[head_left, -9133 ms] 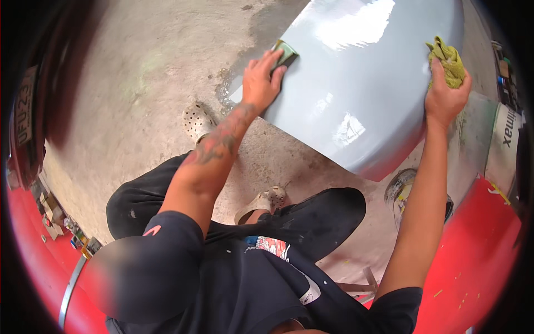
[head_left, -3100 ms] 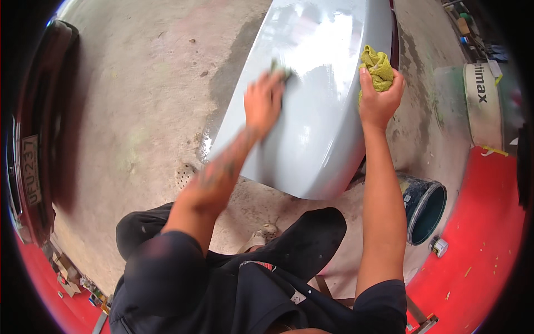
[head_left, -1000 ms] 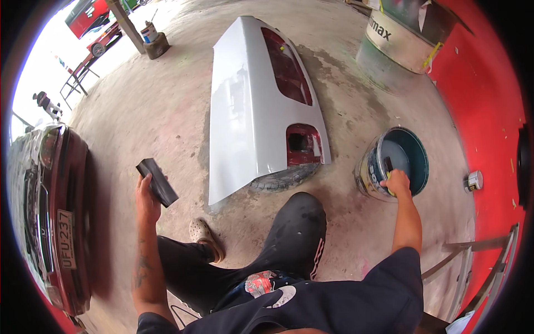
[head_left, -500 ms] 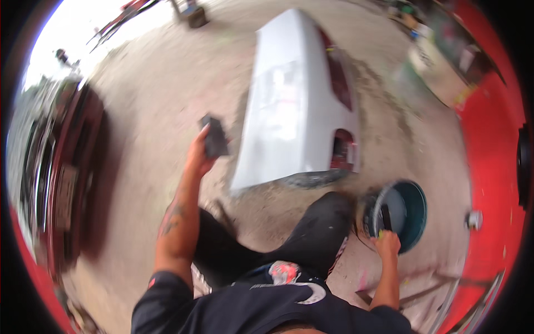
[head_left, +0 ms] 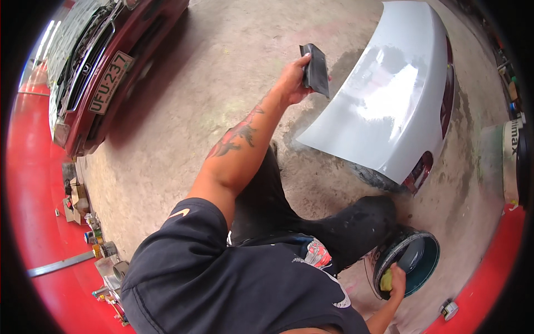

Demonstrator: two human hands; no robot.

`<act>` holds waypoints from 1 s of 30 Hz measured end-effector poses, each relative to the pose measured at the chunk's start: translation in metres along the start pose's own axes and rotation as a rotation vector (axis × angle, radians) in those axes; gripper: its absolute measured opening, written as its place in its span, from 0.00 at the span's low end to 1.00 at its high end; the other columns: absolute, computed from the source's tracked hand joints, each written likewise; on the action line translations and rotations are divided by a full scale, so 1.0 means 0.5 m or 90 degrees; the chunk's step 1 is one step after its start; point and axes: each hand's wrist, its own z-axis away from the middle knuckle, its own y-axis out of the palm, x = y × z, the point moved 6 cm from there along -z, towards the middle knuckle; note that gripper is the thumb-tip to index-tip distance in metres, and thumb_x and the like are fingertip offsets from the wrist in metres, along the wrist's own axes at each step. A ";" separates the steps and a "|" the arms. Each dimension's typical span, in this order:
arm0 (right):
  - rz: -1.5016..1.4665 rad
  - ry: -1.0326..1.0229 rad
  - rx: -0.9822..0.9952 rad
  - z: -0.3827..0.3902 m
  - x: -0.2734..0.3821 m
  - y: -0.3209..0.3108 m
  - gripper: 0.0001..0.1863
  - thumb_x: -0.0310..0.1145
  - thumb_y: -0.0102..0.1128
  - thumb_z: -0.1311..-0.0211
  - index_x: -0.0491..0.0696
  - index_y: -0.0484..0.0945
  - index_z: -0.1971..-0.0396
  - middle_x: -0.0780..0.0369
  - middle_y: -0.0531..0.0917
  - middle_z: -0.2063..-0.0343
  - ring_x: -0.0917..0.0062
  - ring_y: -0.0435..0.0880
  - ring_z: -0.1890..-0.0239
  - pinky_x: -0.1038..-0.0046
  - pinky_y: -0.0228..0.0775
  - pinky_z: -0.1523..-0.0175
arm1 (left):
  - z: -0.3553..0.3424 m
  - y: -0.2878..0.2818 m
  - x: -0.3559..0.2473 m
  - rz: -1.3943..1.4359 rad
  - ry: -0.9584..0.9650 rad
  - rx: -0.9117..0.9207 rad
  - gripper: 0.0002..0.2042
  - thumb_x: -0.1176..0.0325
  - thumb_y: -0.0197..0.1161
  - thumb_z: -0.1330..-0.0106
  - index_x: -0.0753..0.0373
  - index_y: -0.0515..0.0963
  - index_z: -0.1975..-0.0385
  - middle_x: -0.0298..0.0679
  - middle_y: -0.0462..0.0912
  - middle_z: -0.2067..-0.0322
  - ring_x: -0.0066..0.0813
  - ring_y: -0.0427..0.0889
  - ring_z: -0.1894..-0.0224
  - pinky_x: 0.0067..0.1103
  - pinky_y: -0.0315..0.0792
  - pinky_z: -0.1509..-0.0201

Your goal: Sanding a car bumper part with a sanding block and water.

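My left hand [head_left: 295, 82] is closed around a black rectangular block [head_left: 317, 71], which has a thin flap along one edge like folded sandpaper. It is held up just left of a glossy light grey car trunk lid [head_left: 384, 83] with red tail lights. Lower right, my right hand [head_left: 398, 281] reaches into the mouth of a dark bucket [head_left: 434, 267]. Its fingers are closed on a soft yellow-green sponge or cloth [head_left: 386, 280] at the bucket's near inner wall. Greyish liquid shows inside the bucket.
A dark red car front [head_left: 89, 125] stands at the upper left. Cans and small boxes [head_left: 77, 201] line the red wall [head_left: 50, 222]. A pale drum [head_left: 498, 161] is at the right, with a small can [head_left: 448, 309] near the lower right red edge.
The view has swung left, bringing the red car closer in. My right hand has gone lower into the bucket; the black strip seen by it before no longer shows. My left hand keeps the block.
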 end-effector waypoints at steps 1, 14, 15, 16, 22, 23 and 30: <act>-0.188 0.073 0.023 -0.033 -0.031 -0.018 0.24 0.51 0.58 0.29 0.43 0.80 0.52 0.60 0.85 0.58 0.68 0.84 0.60 0.66 0.76 0.56 | 0.001 0.001 0.003 -0.003 -0.005 0.002 0.24 0.54 0.39 0.20 0.70 0.68 0.40 0.51 0.81 0.50 0.50 0.83 0.48 0.41 0.77 0.40; 0.374 -0.255 0.090 -0.473 -0.301 0.030 0.23 0.45 0.51 0.28 0.46 0.77 0.42 0.57 0.78 0.42 0.63 0.75 0.40 0.58 0.66 0.35 | 0.001 -0.094 0.004 -0.158 0.008 -0.110 0.22 0.55 0.47 0.22 0.70 0.71 0.43 0.50 0.83 0.53 0.48 0.84 0.51 0.38 0.79 0.43; 0.354 -0.259 0.102 -0.461 -0.295 0.040 0.23 0.46 0.52 0.29 0.46 0.77 0.42 0.57 0.78 0.42 0.62 0.74 0.39 0.58 0.65 0.34 | -0.006 -0.089 0.008 -0.165 0.014 -0.131 0.22 0.55 0.48 0.22 0.70 0.71 0.43 0.50 0.83 0.54 0.48 0.84 0.52 0.38 0.79 0.43; 0.341 -0.290 0.124 -0.448 -0.275 0.055 0.24 0.46 0.52 0.29 0.46 0.77 0.42 0.57 0.78 0.41 0.62 0.73 0.38 0.57 0.64 0.33 | 0.001 -0.083 0.010 -0.168 0.020 -0.159 0.23 0.55 0.48 0.22 0.71 0.70 0.43 0.50 0.83 0.54 0.48 0.84 0.52 0.38 0.79 0.44; -0.520 0.071 0.046 -0.196 -0.106 0.044 0.17 0.39 0.63 0.38 0.46 0.79 0.52 0.59 0.85 0.62 0.63 0.85 0.59 0.60 0.79 0.52 | -0.044 0.194 -0.069 -0.180 0.141 0.038 0.23 0.57 0.47 0.21 0.74 0.68 0.41 0.51 0.82 0.53 0.47 0.84 0.50 0.37 0.80 0.43; -0.609 0.046 0.021 -0.153 -0.103 0.011 0.19 0.41 0.64 0.38 0.47 0.80 0.51 0.58 0.85 0.61 0.63 0.86 0.59 0.59 0.79 0.52 | -0.051 0.233 -0.059 -0.168 0.156 0.081 0.23 0.57 0.47 0.21 0.74 0.67 0.41 0.52 0.82 0.53 0.46 0.84 0.50 0.36 0.81 0.45; -0.734 -0.254 -0.031 0.074 0.347 -0.094 0.23 0.44 0.57 0.30 0.46 0.75 0.42 0.59 0.83 0.49 0.65 0.82 0.46 0.57 0.74 0.39 | -0.153 0.247 -0.006 -0.207 0.133 0.126 0.18 0.59 0.55 0.23 0.69 0.71 0.47 0.41 0.82 0.61 0.30 0.86 0.62 0.23 0.83 0.63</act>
